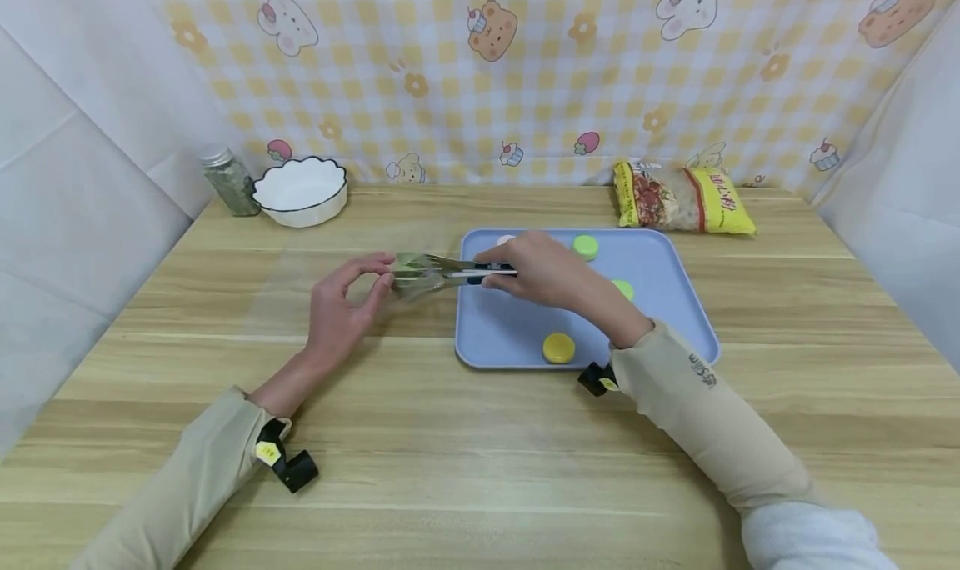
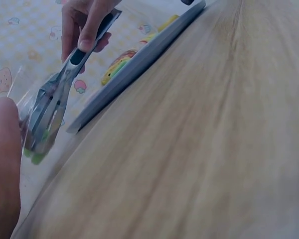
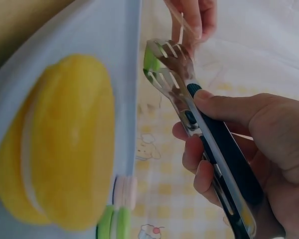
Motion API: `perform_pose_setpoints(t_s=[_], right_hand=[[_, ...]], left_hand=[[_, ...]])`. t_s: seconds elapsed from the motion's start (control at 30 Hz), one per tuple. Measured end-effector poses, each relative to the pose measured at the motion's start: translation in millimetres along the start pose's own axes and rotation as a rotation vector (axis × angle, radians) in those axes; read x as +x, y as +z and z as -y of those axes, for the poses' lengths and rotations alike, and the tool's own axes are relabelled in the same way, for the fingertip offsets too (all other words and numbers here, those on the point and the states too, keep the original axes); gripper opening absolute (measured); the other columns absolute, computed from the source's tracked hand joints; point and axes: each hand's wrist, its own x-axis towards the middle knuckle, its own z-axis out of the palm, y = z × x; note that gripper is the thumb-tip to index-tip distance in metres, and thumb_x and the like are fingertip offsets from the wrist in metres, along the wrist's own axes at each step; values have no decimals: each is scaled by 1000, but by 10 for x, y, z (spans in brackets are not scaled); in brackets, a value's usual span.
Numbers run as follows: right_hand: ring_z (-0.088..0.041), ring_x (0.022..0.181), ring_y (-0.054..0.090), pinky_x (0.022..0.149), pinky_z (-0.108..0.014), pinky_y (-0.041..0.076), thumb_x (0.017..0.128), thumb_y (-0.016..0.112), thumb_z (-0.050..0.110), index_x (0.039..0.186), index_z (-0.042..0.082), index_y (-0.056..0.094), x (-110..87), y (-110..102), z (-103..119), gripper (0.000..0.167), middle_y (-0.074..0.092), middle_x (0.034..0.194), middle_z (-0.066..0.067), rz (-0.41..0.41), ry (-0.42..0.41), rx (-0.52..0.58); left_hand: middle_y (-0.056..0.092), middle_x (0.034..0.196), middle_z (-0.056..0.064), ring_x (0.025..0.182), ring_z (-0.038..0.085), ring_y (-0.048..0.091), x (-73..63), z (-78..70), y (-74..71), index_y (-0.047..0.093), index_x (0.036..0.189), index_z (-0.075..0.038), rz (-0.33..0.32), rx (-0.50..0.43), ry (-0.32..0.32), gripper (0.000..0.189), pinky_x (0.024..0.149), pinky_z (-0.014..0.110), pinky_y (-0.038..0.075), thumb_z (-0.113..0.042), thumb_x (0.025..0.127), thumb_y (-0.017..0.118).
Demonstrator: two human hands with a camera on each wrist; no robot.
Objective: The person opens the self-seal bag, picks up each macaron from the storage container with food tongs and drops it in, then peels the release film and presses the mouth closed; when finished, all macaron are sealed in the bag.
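My right hand [image 1: 543,272] grips a pair of metal tongs [image 3: 217,144] with dark handle inserts, over the left part of the blue tray [image 1: 498,337]. Between the slotted tips of the tongs is a green macaron [image 3: 150,60]. Thumb and fingers of my left hand [image 1: 337,307] pinch the edge of a clear plastic bag [image 1: 281,303], left of the tray. The tong tips and macaron appear inside the bag's mouth. On the tray lie a yellow macaron [image 1: 558,348], two green macarons [image 1: 586,247] and a pale pink macaron [image 1: 505,239], partly hidden by my right hand.
A white scalloped bowl [image 1: 300,193] and a glass jar [image 1: 228,180] with dried green contents stand at the back left. A yellow food packet [image 1: 682,199] lies behind the tray. Patterned cloth [image 1: 450,78] hangs along the table's far edge.
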Motion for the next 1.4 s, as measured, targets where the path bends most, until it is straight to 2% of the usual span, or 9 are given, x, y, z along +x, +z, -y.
perform_pose_setpoints(t_s=[0.2, 0.43, 0.57, 0.73, 0.9, 1.0, 1.23, 1.33, 1.4], right_hand=[[-11, 51, 44, 52, -25, 36, 89, 64, 22, 116, 7, 66, 104, 43, 32, 31, 69, 92, -5, 7, -37, 35], [-10, 56, 48, 55, -25, 37, 89, 65, 22, 116, 6, 66, 181, 71, 23, 31, 69, 99, -5, 30, -55, 41], [-11, 71, 58, 62, -28, 44, 89, 65, 23, 117, 7, 65, 242, 90, 40, 33, 68, 105, -5, 42, -59, 34], [-12, 92, 62, 75, -28, 47, 89, 64, 24, 118, 9, 65, 364, 88, 76, 33, 66, 112, -4, 28, -68, 45], [-11, 74, 56, 63, -25, 40, 89, 64, 25, 119, 11, 64, 436, 99, 121, 33, 65, 114, -3, 57, -41, 57], [-11, 72, 52, 60, -25, 37, 89, 64, 26, 120, 14, 64, 447, 115, 141, 33, 64, 115, -1, 83, -27, 51], [-12, 76, 56, 68, -27, 41, 88, 65, 27, 119, 13, 65, 440, 181, 133, 34, 66, 112, -3, 99, -64, 48], [-15, 85, 60, 74, -29, 45, 87, 66, 28, 121, 10, 63, 411, 177, 132, 39, 65, 113, -5, 108, -49, 35], [-17, 92, 61, 78, -31, 46, 86, 67, 30, 122, 8, 61, 365, 145, 132, 42, 65, 112, -6, 114, -24, 15]], left_hand=[[64, 106, 23, 107, 35, 57, 4, -44, -14, 48, 91, 10, 88, -39, -56, 5, 98, 41, 38, 11, 88, 53], [63, 115, 13, 114, 24, 54, -76, 310, 27, 47, 94, 2, 84, -73, -52, 6, 102, 40, 33, -2, 94, 52], [64, 114, 13, 114, 25, 54, -71, 304, 22, 47, 93, 3, 79, -84, -33, 6, 102, 40, 33, 0, 93, 52], [65, 112, 12, 109, 23, 57, -47, 285, 16, 47, 92, 5, 42, -106, -12, 4, 95, 31, 39, 5, 92, 52], [65, 112, 12, 108, 21, 58, -50, 288, 21, 47, 93, 7, 28, -100, -16, 5, 86, 25, 41, 3, 93, 50], [65, 112, 13, 103, 22, 60, -60, 286, 24, 46, 93, 7, 34, -115, -20, 6, 77, 23, 39, 2, 94, 48], [66, 109, 12, 107, 21, 59, -70, 282, 20, 47, 93, 5, 65, -156, -3, 6, 83, 23, 41, 0, 95, 47], [66, 109, 11, 106, 21, 59, -82, 296, 26, 48, 93, 4, 68, -152, -4, 5, 62, 17, 41, 0, 95, 47], [66, 109, 11, 106, 21, 59, -86, 301, 36, 49, 94, 5, 71, -151, -3, 4, 57, 17, 38, 0, 95, 48]])
